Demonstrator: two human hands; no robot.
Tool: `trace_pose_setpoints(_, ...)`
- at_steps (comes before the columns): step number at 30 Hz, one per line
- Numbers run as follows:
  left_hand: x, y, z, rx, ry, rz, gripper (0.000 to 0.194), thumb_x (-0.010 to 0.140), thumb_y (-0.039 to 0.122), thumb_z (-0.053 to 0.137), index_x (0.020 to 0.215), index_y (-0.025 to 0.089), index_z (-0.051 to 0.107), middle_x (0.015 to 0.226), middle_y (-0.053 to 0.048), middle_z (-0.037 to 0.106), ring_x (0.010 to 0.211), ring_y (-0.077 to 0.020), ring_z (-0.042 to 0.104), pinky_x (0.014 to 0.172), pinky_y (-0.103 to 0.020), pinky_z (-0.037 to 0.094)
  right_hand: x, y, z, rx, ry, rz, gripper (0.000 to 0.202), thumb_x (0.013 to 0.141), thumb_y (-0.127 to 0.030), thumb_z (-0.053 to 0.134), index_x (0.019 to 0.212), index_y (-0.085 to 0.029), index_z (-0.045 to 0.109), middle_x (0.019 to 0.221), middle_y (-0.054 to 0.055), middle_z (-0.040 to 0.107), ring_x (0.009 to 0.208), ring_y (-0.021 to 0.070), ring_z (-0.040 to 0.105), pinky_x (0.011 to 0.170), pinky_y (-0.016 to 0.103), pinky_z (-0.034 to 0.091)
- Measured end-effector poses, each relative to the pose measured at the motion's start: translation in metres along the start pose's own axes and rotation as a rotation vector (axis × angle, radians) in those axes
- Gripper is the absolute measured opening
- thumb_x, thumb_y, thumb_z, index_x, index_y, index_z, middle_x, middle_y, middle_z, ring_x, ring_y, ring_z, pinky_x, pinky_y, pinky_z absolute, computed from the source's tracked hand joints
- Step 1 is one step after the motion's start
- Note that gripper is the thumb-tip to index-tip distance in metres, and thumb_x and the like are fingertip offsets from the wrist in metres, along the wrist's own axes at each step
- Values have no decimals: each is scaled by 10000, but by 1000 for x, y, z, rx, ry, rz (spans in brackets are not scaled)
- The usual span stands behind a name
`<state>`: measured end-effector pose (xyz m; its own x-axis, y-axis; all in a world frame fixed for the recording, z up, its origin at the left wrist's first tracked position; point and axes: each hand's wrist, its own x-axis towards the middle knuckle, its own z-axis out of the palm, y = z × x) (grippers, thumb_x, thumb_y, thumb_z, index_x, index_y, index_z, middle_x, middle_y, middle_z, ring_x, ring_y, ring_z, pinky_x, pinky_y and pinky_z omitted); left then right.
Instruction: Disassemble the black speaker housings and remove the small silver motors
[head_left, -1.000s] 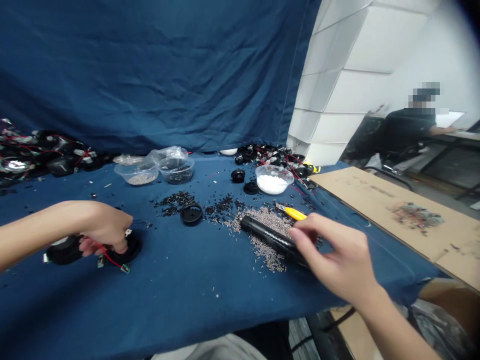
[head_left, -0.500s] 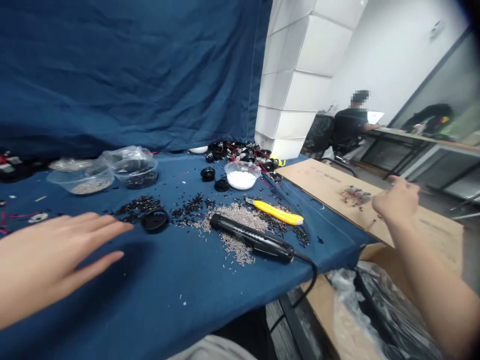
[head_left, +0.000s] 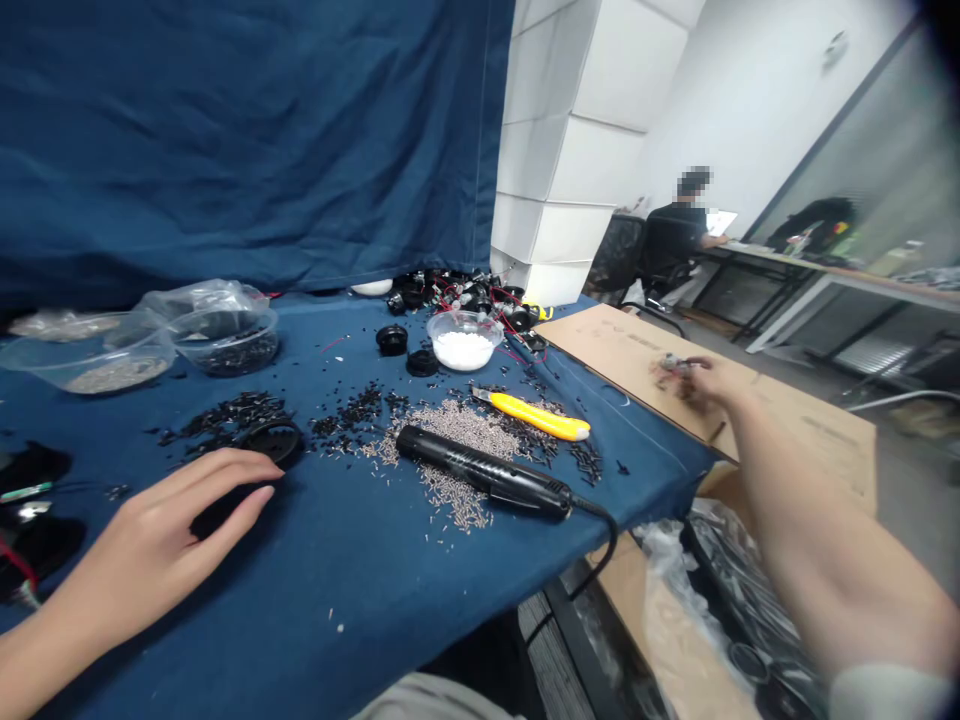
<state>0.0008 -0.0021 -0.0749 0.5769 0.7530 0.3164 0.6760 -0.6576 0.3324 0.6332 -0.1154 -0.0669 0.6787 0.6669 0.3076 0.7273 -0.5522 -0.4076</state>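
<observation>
My left hand (head_left: 176,535) hovers low over the blue cloth with thumb and fingers apart, its fingertips beside a round black part (head_left: 271,442). At the right, my right hand (head_left: 709,382) reaches over a cardboard sheet (head_left: 795,420), its fingers at a small cluster of wired parts (head_left: 671,368); its grip is blurred. Between the hands lie a black electric screwdriver-like tool (head_left: 484,472) with a cord, a yellow cutter (head_left: 540,416), a heap of small silver screws (head_left: 457,428) and scattered black screws (head_left: 240,415).
Clear tubs (head_left: 120,375) stand at the left, one holding black bits (head_left: 240,350). A bowl of white pieces (head_left: 465,350) sits near a tangle of red-wired black parts (head_left: 480,292). Behind are white boxes (head_left: 577,170) and a seated person (head_left: 675,225). Plastic bags (head_left: 675,570) lie below right.
My right hand has come down and left onto the small cluster on the cardboard. My left hand has moved right, close to the round black part. The view has shifted slightly.
</observation>
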Motion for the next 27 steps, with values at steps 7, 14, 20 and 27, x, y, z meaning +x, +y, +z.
trace_pose_setpoints(7,-2,-1,-4,-54,-56,-46,165,927,368,479,945,270,610,1079,7,675,1043,-217,586,916,-308,445,-1,-11,-12,-75,-92,95,346,928,-334,506,791,-67,679,626,40,582,518,124,527,529,280,390)
trace_pose_setpoints(14,1,-5,-2,-101,-46,-57,216,916,406,504,907,237,638,1029,5,694,994,-204,609,927,-287,423,-10,-13,-6,-141,-146,-76,372,908,-375,504,1054,-90,694,896,120,677,771,184,625,671,304,425)
trace_pose_setpoints(20,0,-22,5,-180,-17,23,297,903,483,505,933,223,646,1050,-28,664,953,-183,606,861,-253,430,9,-2,16,-399,-203,-111,228,885,-209,665,1091,-121,620,1129,99,612,987,205,602,874,373,500)
trace_pose_setpoints(27,-3,-27,10,-196,-87,37,242,894,469,543,950,257,645,1061,7,655,951,-170,613,881,-240,416,27,3,30,-622,-271,-39,297,937,-324,620,1166,-140,583,1205,105,557,1048,229,575,881,411,512)
